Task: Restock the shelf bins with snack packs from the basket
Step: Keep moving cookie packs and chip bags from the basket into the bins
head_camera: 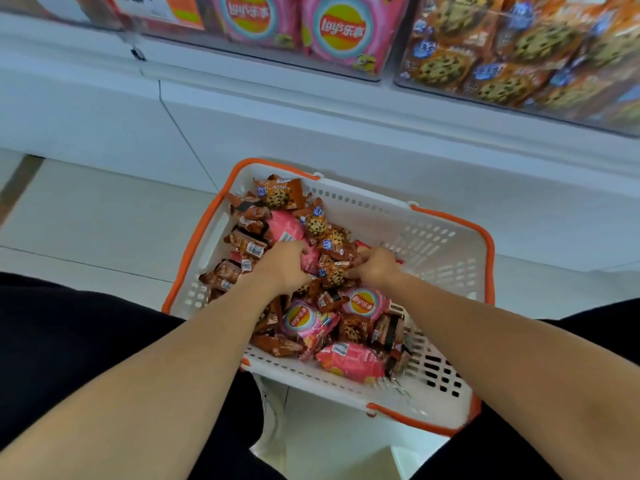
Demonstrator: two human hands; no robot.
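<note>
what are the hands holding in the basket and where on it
Left hand grips a pink crinkly chip bag at its near end. Right hand pinches brown cookie packs; where exactly cannot be told.

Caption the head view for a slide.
Both hands, left and right, dig into mixed snack packs in a white basket below stocked shelf bins.

A pale tiled floor [86, 216] carries the white, orange-rimmed basket [450, 258], beside the shelf base [311, 133].
</note>
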